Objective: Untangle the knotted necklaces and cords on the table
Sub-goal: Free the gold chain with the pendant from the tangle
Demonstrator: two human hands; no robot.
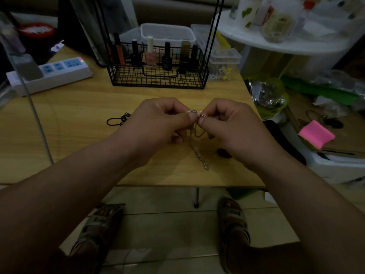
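Currently pinching the knotted silver chain (199,157) between thumb and forefinger of left hand (162,119) and of right hand (227,123), both clamped on it, nearly touching, above the wooden table (79,115). Hanging from the pinch down to the tabletop, loose end near the front edge. Just left of the left hand, flat on the table: black cord (118,121). Behind: wire basket (158,79) of bottles.
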